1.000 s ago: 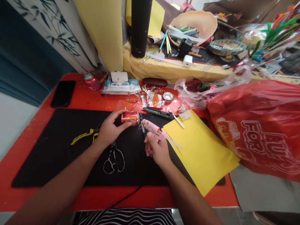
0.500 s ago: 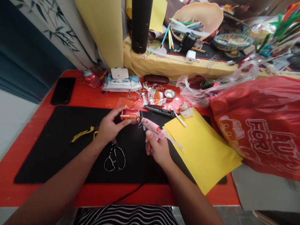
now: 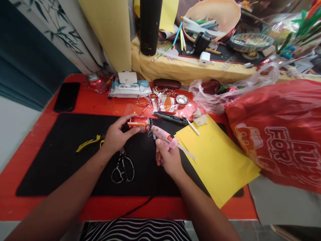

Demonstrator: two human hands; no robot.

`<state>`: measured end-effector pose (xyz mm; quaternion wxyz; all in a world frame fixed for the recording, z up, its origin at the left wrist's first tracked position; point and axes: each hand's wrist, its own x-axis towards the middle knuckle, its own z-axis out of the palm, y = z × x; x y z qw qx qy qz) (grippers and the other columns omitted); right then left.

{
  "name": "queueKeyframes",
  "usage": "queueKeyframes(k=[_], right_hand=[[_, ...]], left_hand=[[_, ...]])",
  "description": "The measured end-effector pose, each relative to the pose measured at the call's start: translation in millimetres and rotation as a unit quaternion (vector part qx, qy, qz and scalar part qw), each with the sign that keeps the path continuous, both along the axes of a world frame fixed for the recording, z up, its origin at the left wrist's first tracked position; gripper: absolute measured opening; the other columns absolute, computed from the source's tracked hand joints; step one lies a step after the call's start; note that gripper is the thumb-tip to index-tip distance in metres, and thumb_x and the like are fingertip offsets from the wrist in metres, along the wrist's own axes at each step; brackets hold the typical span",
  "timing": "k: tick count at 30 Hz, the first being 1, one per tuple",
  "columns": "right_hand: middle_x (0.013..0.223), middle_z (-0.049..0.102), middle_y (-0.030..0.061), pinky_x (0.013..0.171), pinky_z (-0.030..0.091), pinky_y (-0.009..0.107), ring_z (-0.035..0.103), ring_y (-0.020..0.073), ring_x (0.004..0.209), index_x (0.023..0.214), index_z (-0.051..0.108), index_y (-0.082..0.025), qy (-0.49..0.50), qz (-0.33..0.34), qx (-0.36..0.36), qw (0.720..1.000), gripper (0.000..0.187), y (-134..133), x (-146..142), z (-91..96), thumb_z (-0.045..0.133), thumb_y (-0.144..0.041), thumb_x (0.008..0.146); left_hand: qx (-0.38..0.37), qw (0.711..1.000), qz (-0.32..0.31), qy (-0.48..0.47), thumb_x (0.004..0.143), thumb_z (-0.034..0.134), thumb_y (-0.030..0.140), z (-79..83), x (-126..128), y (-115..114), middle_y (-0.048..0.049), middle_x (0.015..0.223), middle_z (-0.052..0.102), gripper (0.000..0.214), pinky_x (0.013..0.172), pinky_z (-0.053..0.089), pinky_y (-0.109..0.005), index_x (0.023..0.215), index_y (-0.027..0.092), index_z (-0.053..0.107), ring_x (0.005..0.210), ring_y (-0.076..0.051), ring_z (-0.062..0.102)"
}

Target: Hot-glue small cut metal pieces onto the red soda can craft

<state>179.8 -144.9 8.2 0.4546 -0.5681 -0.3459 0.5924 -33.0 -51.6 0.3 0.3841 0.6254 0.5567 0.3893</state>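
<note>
My left hand point(image 3: 115, 135) grips a cut red drink can piece point(image 3: 139, 122) lying on its side over the black mat point(image 3: 62, 157). My right hand point(image 3: 168, 159) is wrapped round a pink glue gun point(image 3: 163, 135), with its nozzle pointing left and touching the can's right end. A white glue stick juts from the back of the gun. Scissors point(image 3: 122, 169) lie on the mat just below my left wrist, and yellow-handled pliers point(image 3: 89, 142) lie to its left.
Yellow paper sheets point(image 3: 215, 160) lie right of my hands, beside a big red plastic bag point(image 3: 278, 134). A utility knife point(image 3: 170, 117), can scraps point(image 3: 167, 104), a wipes pack point(image 3: 129, 87), a red can point(image 3: 95, 82) and a black phone point(image 3: 67, 96) sit on the red table. A cluttered shelf stands behind.
The view shifted slightly. The glue gun's nozzle has stayed against the can while my left hand turned the can a little; both hands remain almost in place.
</note>
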Motion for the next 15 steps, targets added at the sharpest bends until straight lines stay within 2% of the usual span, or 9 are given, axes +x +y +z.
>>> queueKeyframes(k=[15], right_hand=[[0.041, 0.050, -0.0044, 0.038, 0.036, 0.021, 0.050, 0.0112, 0.036, 0.062, 0.058, -0.024, -0.007, 0.022, 0.019, 1.000, 0.070, -1.9, 2.0, -4.1, 0.069, -0.086, 0.092]], left_hand=[[-0.017, 1.000, -0.005, 0.006, 0.084, 0.088, 0.061, 0.7, -1.1, 0.5, -0.0133, 0.150, 0.076, 0.066, 0.127, 0.047, -0.056, 0.138, 0.024, 0.079, 0.139, -0.038, 0.070]])
